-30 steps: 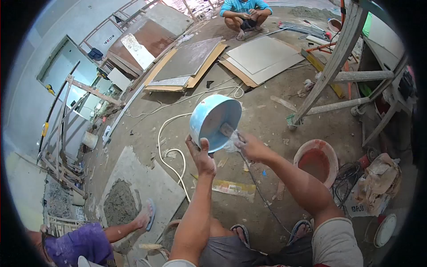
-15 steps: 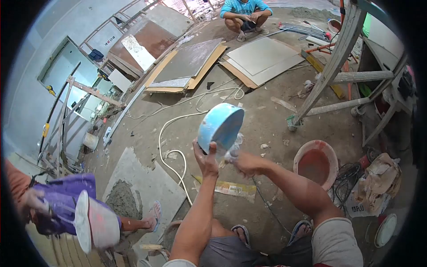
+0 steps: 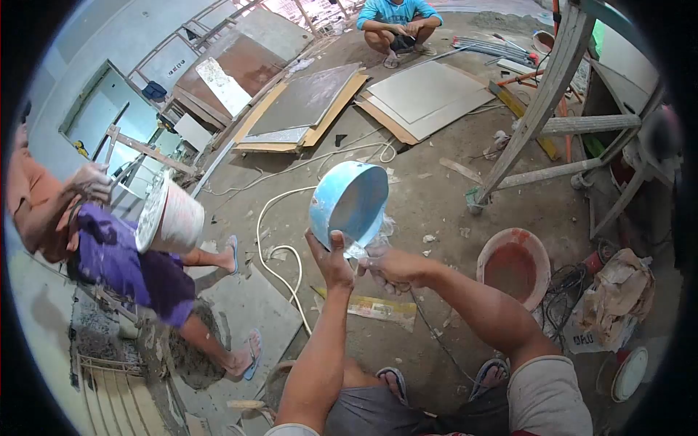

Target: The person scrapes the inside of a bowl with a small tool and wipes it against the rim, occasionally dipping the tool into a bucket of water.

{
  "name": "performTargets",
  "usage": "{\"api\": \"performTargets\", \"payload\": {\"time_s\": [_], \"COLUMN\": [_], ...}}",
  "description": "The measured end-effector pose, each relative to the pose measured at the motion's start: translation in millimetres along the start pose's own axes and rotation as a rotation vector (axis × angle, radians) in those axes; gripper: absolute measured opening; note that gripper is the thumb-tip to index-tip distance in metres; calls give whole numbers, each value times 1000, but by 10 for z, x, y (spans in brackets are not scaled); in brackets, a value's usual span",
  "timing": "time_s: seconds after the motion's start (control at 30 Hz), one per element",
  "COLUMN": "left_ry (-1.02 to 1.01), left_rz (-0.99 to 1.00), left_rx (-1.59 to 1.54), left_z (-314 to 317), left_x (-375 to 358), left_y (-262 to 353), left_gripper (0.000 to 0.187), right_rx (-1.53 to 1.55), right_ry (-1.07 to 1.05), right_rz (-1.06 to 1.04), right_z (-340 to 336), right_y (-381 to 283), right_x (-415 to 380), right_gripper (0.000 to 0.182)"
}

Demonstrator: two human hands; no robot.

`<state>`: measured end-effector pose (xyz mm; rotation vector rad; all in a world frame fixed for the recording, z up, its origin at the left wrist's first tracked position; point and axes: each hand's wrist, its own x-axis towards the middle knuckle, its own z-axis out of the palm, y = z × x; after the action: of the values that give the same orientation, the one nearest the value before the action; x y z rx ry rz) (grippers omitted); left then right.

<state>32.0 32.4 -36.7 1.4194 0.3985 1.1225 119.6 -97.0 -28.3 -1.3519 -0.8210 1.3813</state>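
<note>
A round blue bowl (image 3: 349, 202) with smudged walls is held up on its side, its hollow facing me and to the right. My left hand (image 3: 331, 263) grips it from below, thumb on the near rim. At its lower right edge, my right hand (image 3: 396, 267) is closed on crumpled clear plastic (image 3: 378, 236), which touches the bowl. Part of the plastic is hidden by my fingers.
A person in purple shorts (image 3: 120, 251) carries a white bucket (image 3: 174, 216) on the left; another person (image 3: 400, 25) squats at the back. A reddish tub (image 3: 544, 263), wooden trestle (image 3: 534, 109), hose (image 3: 273, 196) and large panels (image 3: 429, 98) are around.
The blue bowl has turned to show more of its inside and shifted slightly left. My right hand has stayed near its lower edge. The person with the bucket has moved forward, raising it.
</note>
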Motion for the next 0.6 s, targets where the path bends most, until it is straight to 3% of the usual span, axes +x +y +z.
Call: {"api": "performTargets", "payload": {"time_s": [0.1, 0.3, 0.43, 0.5, 0.53, 0.6], "left_ry": [-6, -24, -12, -10, -2, 11], "left_rz": [43, 12, -83, -83, -122, -160], "left_rx": [-12, -182, -244, -234, -214, -191], "left_z": [-23, 27, -7, -49, -62, -87], "left_x": [45, 44, 64, 98, 117, 124], "left_y": [40, 144, 148, 169, 189, 196], "left_gripper": [70, 61, 59, 58, 56, 54], "right_rx": [-48, 196, 49, -666, -663, -623], "right_ry": [177, 215, 329, 807, 806, 662], "right_rz": [37, -21, -120, -713, -713, -217], "right_z": [-58, -95, -250, -326, -320, -304], "right_y": [-49, -105, 155, 286, 243, 69], "right_x": [40, -6, 210, 359, 308, 100], "right_gripper": [33, 47, 50, 50, 50, 46]}}
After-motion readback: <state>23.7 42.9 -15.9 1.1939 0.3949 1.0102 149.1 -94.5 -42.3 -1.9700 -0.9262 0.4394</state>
